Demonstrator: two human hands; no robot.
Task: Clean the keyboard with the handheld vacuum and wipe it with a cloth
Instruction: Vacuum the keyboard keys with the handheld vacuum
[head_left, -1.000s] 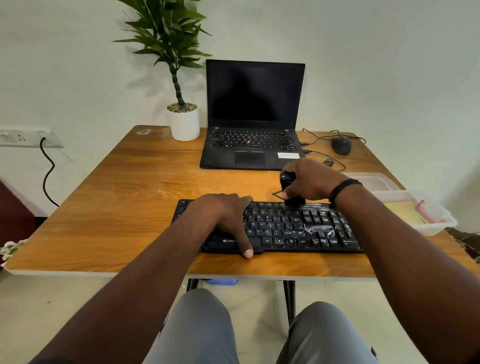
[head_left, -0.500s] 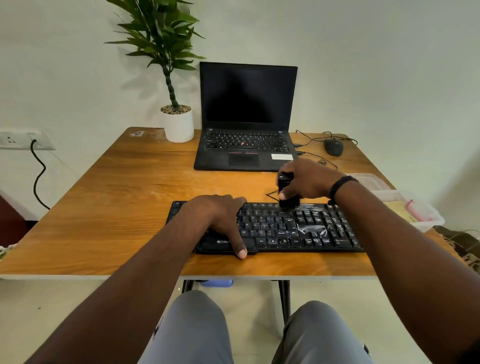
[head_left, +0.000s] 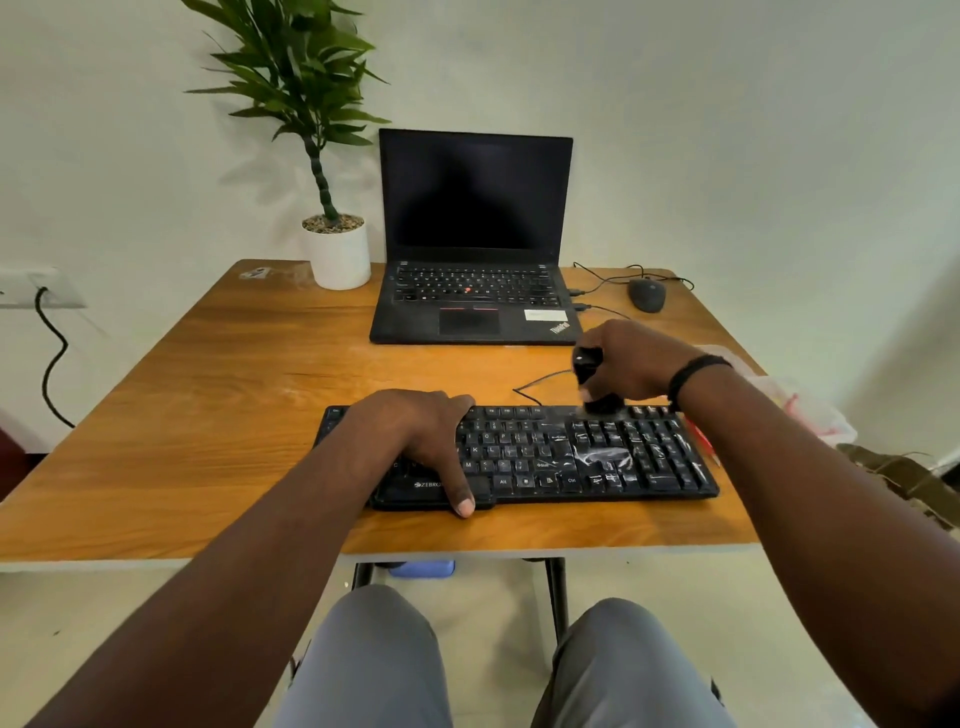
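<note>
Head view: black keyboard (head_left: 571, 457) lies near the front edge of the wooden bench (head_left: 208, 395). Left hand (head_left: 421, 436) rests flat on its left half, fingers spread, thumb over the front lip, pinning it. Right hand (head_left: 628, 364) grips the small black handheld vacuum (head_left: 597, 384), nozzle down on the top key row, right of centre. White streaks of dust show on the right-hand keys. No cloth clearly identifiable.

Judgement: vacuuming under way. Work row by row, nozzle close, slow over the streaked patch, with the keyboard pinned.
</note>
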